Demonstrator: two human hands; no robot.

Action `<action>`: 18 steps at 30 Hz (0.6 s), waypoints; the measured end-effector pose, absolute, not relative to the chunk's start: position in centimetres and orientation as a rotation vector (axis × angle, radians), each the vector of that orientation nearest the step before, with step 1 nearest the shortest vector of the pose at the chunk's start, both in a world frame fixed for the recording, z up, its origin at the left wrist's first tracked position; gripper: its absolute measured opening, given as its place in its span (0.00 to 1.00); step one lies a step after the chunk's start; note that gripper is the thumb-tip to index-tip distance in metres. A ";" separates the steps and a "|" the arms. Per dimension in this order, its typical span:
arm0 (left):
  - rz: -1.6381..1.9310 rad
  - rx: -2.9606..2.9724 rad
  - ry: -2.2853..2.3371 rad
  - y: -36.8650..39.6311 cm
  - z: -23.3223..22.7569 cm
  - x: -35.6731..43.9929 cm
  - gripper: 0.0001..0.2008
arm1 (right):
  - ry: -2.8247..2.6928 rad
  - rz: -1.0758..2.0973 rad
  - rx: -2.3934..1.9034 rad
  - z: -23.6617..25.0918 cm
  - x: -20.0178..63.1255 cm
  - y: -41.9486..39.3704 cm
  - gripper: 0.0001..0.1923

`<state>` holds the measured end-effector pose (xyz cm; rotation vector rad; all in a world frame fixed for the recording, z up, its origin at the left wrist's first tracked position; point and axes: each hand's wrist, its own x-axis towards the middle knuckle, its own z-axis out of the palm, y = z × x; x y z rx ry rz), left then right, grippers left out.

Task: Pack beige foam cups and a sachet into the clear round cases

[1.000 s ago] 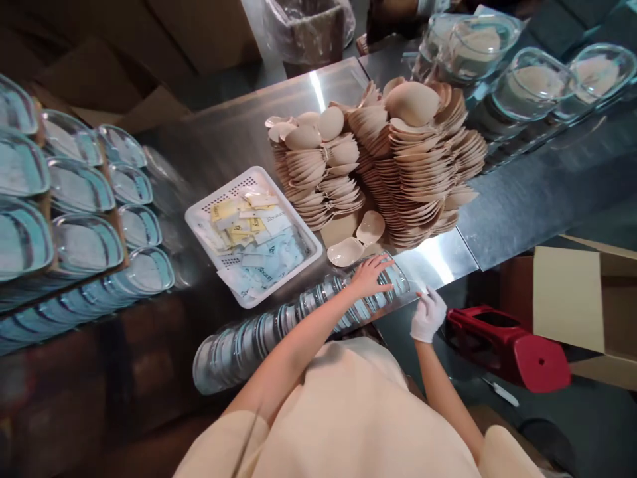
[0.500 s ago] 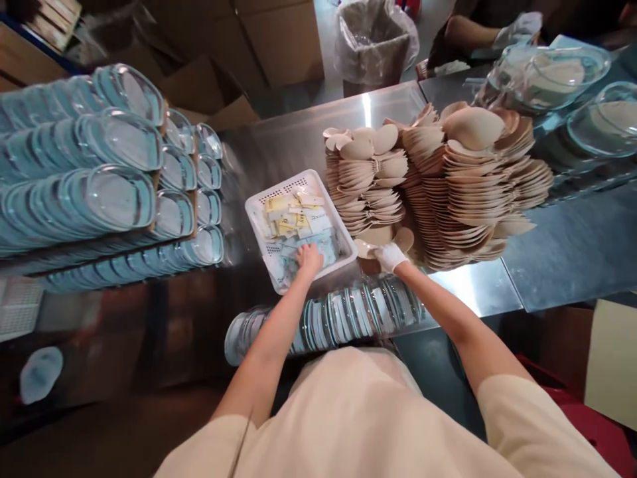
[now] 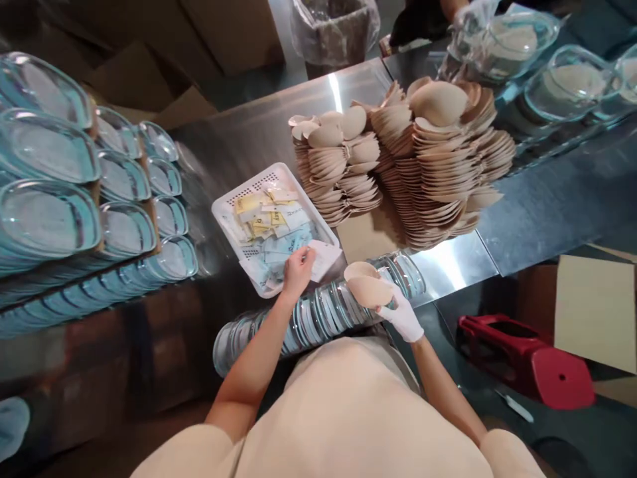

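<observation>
A white basket of packets stands between the worktop's far and near edges. Over the basket's near edge, the left hand pinches a white packet. Clear packs line the worktop's near edge; over them, the gloved right hand pinches two beige shells by their right side.

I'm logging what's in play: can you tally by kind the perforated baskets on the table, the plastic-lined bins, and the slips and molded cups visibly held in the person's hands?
White perforated basket: 1
Plastic-lined bin: 1
White slip in the left hand: 1
Beige molded cups in the gloved right hand: 2
Total: 5
</observation>
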<state>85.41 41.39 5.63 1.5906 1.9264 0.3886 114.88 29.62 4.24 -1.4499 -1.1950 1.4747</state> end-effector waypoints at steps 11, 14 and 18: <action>0.248 1.719 1.036 36.2 4.1 95.3 0.20 | -0.791 1.407 -1.487 3.2 115.8 26.2 0.51; 0.426 1.443 1.012 32.1 3.6 97.0 0.15 | -0.674 1.547 -1.437 3.3 116.5 24.6 0.55; 0.636 1.143 1.157 29.0 3.0 99.6 0.33 | -0.610 1.833 -1.299 3.2 116.8 21.9 0.49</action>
